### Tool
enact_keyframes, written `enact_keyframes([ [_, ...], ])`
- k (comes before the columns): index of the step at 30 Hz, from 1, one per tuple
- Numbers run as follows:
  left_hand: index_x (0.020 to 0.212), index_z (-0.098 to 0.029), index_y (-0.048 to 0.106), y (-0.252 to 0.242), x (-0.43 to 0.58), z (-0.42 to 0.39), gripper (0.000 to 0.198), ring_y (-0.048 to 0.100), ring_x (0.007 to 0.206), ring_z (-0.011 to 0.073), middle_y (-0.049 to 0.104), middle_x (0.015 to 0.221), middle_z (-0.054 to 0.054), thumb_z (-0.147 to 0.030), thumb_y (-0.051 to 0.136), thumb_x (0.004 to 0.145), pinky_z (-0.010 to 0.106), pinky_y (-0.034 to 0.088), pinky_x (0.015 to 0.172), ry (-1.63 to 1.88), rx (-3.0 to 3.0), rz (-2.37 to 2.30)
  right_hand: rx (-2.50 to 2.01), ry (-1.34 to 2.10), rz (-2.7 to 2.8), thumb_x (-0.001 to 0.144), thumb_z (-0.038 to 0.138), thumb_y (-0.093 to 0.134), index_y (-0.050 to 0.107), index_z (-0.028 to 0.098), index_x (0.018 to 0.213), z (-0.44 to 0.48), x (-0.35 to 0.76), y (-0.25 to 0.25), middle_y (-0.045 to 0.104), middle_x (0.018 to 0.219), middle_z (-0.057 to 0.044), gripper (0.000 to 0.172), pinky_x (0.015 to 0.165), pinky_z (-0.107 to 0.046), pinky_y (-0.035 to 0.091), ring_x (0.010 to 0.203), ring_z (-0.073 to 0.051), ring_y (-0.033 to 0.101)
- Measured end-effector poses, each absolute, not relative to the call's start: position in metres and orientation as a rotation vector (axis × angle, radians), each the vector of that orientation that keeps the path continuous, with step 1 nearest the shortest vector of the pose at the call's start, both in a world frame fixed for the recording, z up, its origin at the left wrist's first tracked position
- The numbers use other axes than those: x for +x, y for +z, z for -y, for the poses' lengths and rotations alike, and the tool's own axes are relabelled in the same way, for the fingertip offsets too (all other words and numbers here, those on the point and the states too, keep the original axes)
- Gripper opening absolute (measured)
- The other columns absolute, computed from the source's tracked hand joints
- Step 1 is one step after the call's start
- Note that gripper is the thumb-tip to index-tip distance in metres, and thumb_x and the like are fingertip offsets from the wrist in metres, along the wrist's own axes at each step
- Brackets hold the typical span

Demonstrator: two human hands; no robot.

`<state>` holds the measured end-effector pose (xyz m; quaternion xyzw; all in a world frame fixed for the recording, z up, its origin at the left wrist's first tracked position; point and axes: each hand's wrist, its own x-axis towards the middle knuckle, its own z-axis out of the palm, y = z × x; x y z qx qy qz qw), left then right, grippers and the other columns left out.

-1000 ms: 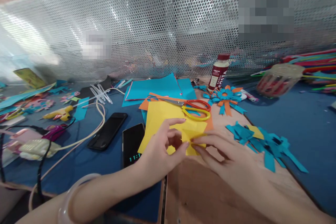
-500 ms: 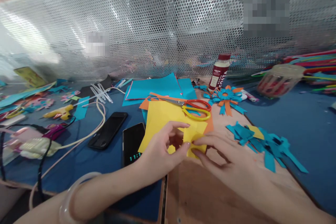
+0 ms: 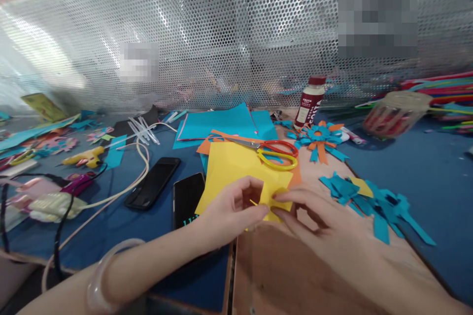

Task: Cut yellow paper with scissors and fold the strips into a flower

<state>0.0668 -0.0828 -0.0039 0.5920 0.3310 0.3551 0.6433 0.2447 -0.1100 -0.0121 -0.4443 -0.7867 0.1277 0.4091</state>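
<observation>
Between my two hands is a small piece of yellow paper (image 3: 272, 197), partly hidden by the fingers. My left hand (image 3: 236, 209) pinches its left side with thumb and fingers. On its right edge, the thumb and index finger of my right hand (image 3: 314, 216) are closed. A larger yellow sheet (image 3: 225, 170) lies flat just behind and under my left hand. Scissors (image 3: 264, 146) with one red and one yellow handle rest across that sheet's far edge, blades pointing left.
Behind lie blue sheets (image 3: 218, 123). Blue and orange paper flowers (image 3: 318, 135), blue cut strips (image 3: 373, 199) and a bottle (image 3: 309, 103) are on the right, with a tilted jar (image 3: 395, 115) beyond. Two phones (image 3: 152, 184), cables and a yellow glue gun (image 3: 83, 157) lie left.
My fingers have shifted slightly on the small yellow paper, and its angle has changed a little. Both hands still hold it; the objects around stay in place.
</observation>
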Motion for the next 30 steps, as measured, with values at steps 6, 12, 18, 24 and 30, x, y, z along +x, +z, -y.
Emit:
enact_keyframes([
  [6, 0.091, -0.017, 0.052, -0.0049, 0.0661, 0.0837, 0.021, 0.057, 0.075, 0.0127, 0.061, 0.091, 0.006, -0.026, 0.063, 0.074, 0.028, 0.046, 0.071, 0.807, 1.371, -0.744, -1.102, 0.290, 1.978, 0.084, 0.018, 0.052, 0.062, 0.023, 0.089, 0.1097, 0.2467, -0.0148, 0.064, 0.088, -0.002, 0.012, 0.062, -0.023, 0.052, 0.078, -0.014, 0.063],
  [12, 0.094, -0.016, 0.053, -0.0057, 0.0637, 0.0827, 0.022, 0.054, 0.081, 0.0127, 0.058, 0.089, 0.003, -0.027, 0.062, 0.077, 0.027, 0.043, 0.075, 0.766, 1.382, -0.740, -1.070, 0.224, 1.974, 0.084, 0.017, 0.051, 0.063, 0.023, 0.088, 0.1099, 0.2478, -0.0148, 0.060, 0.089, -0.003, 0.013, 0.060, -0.021, 0.053, 0.080, -0.013, 0.063],
  [18, 0.097, -0.016, 0.053, -0.0076, 0.0616, 0.0837, 0.023, 0.051, 0.080, 0.0112, 0.055, 0.087, 0.002, -0.029, 0.061, 0.079, 0.024, 0.041, 0.072, 0.748, 1.397, -0.744, -1.073, 0.109, 1.956, 0.083, 0.017, 0.055, 0.064, 0.024, 0.084, 0.1112, 0.2490, -0.0163, 0.056, 0.091, -0.003, 0.011, 0.070, -0.023, 0.052, 0.084, -0.013, 0.060],
  [24, 0.095, -0.017, 0.056, -0.0071, 0.0615, 0.0850, 0.015, 0.049, 0.077, 0.0085, 0.056, 0.085, 0.000, -0.025, 0.058, 0.082, 0.020, 0.039, 0.070, 0.770, 1.510, -0.730, -1.047, 0.093, 1.979, 0.082, 0.015, 0.054, 0.062, 0.022, 0.083, 0.1104, 0.2472, -0.0149, 0.058, 0.089, -0.003, 0.011, 0.067, -0.021, 0.051, 0.081, -0.012, 0.060],
  [30, 0.097, -0.016, 0.058, -0.0029, 0.0598, 0.0848, 0.018, 0.051, 0.077, 0.0097, 0.059, 0.091, 0.003, -0.024, 0.058, 0.081, 0.021, 0.040, 0.069, 0.733, 1.567, -0.752, -1.071, 0.233, 1.949, 0.081, 0.016, 0.055, 0.056, 0.022, 0.083, 0.1104, 0.2461, -0.0138, 0.060, 0.076, 0.000, 0.006, 0.056, -0.021, 0.049, 0.063, -0.010, 0.057],
])
